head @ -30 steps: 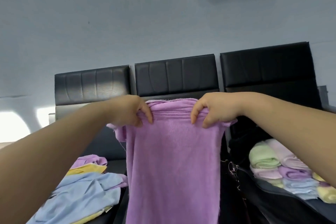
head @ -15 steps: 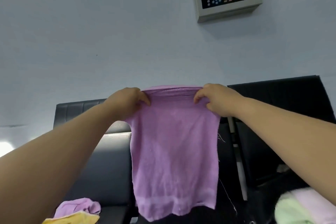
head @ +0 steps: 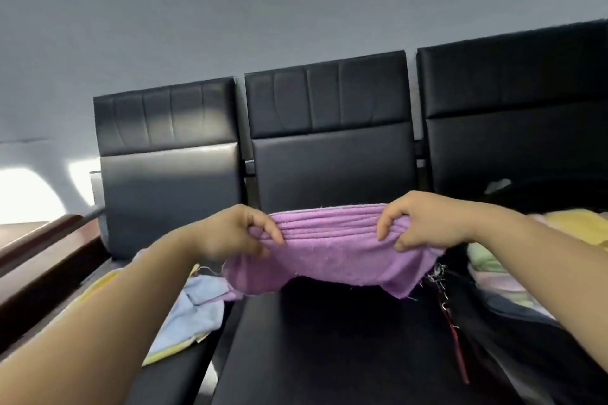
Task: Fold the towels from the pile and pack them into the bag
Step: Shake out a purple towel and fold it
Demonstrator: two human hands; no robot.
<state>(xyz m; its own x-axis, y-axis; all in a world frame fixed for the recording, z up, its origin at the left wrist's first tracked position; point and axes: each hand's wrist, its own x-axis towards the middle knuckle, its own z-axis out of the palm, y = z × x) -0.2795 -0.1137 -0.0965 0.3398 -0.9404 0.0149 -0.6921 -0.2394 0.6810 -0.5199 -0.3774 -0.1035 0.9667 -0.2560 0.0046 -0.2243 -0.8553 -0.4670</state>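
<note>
Pinching the purple towel along its gathered top edge: left hand at one end, right hand at the other, both curled round the cloth. Held over the middle black seat, between the loose pile at left and the bag at right.

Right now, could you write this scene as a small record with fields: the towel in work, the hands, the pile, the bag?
towel in work: purple towel, top edge bunched, held above the middle seat
hands: left hand grips its left end; right hand grips its right end
pile: pile of unfolded light blue and yellow towels on the left seat
bag: black bag at the right, folded towels inside
towel touching seat: cannot tell
</note>
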